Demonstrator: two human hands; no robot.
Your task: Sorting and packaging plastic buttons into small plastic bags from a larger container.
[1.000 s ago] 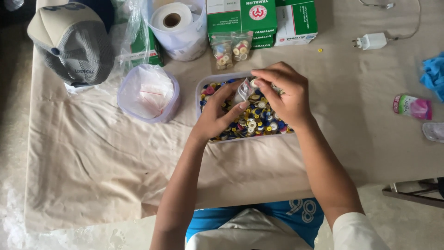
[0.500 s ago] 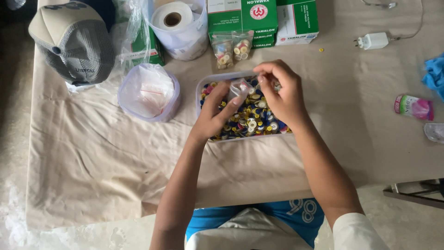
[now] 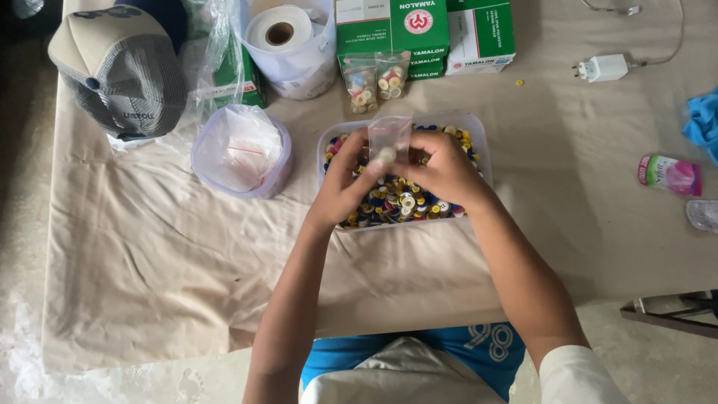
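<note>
1. Here, farthest out to the left of my left hand, I see a grey and beige cap (image 3: 120, 71) lying on the cloth-covered table (image 3: 149, 254).
2. Nearer that hand, still to its left, stands a round clear tub (image 3: 241, 150) lined with a plastic bag.
3. Above and left of my hands sits a roll of tissue (image 3: 280, 31) in a white container.
4. My left hand (image 3: 344, 183) is curled, with its fingertips pinched on the lower left side of a small clear zip bag (image 3: 390, 135).
5. That bag is held upright between both hands, just above a clear tray of mixed coloured buttons (image 3: 404, 202); a pale button (image 3: 386, 155) shows at its lower edge.
6. My right hand (image 3: 441, 168) is closed on the bag's right side, fingers bent inward over the tray.
7. Just beyond my hands, two small filled button bags (image 3: 376, 82) lean against green and white boxes (image 3: 422, 34).
8. Well to the right of my right hand lie a white charger (image 3: 604, 68), a blue cloth (image 3: 703, 123) and a pink packet (image 3: 670, 174).
</note>
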